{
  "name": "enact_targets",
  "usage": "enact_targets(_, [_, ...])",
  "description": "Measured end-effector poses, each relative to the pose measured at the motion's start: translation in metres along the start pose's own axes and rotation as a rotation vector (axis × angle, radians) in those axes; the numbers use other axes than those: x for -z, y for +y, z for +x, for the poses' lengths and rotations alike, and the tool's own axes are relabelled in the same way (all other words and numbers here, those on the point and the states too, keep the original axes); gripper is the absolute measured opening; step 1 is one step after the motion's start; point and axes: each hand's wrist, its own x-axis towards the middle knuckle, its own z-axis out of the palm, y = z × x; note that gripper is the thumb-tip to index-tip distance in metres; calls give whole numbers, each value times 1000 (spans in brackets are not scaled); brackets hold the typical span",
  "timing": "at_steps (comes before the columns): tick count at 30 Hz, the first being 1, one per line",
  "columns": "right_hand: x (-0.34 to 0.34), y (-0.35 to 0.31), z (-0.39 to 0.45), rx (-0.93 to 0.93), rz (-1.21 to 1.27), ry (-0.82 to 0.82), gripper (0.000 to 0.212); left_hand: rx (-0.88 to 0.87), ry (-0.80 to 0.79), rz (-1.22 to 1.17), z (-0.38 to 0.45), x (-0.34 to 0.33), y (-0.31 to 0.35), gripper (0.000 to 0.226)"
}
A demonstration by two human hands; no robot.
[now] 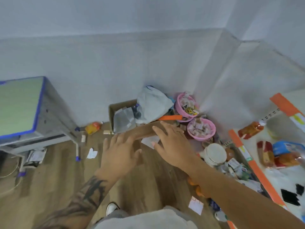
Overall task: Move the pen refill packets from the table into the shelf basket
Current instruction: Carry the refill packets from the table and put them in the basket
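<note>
Both hands reach forward over the wooden floor [49, 162], empty. The left hand [118, 154] has its fingers spread and straight, holding nothing; the tattooed forearm behind it runs down toward the lower left. The right hand [171, 144] is likewise flat and spread, palm down, its fingertips over the near edge of a cardboard box [115, 113] that stands against the wall. Whether the fingers actually touch the box flap cannot be told.

The box holds grey wrapped packets and a crumpled pale bag [153, 104]. Just right of it, in the corner, sit two pink baskets [201, 129] filled with small packets; the blur hides whether these are the pen refill packets. An orange strip [170, 117] lies between box and baskets.

The desk [21, 104], green-topped with a blue edge, stands at the left, well apart from the hands; no packets can be seen on the part of it that shows. The shelf [247, 156], edged in orange, runs along the right, carrying red and blue food packs. Below it clutter crowds the floor: a white jar [214, 154] and loose paper scraps. Open floor lies between the desk legs and the box, broken only by a white scrap [92, 153] and an orange wrapper [93, 128].
</note>
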Motion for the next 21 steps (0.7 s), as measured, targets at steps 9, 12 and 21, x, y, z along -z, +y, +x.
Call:
enact_targets(9, [-61,-191,104,204,-58,-141,63,259,23,-85,-26,5,-204,64])
enact_targets(12, [-75,-240,126,274,-108,-169,63,330,16,-86,-39,5,-256,62])
enact_targets(21, [-113,-335,197,480,-176,-267,64,542,-21,-183,-45,6,-357,62])
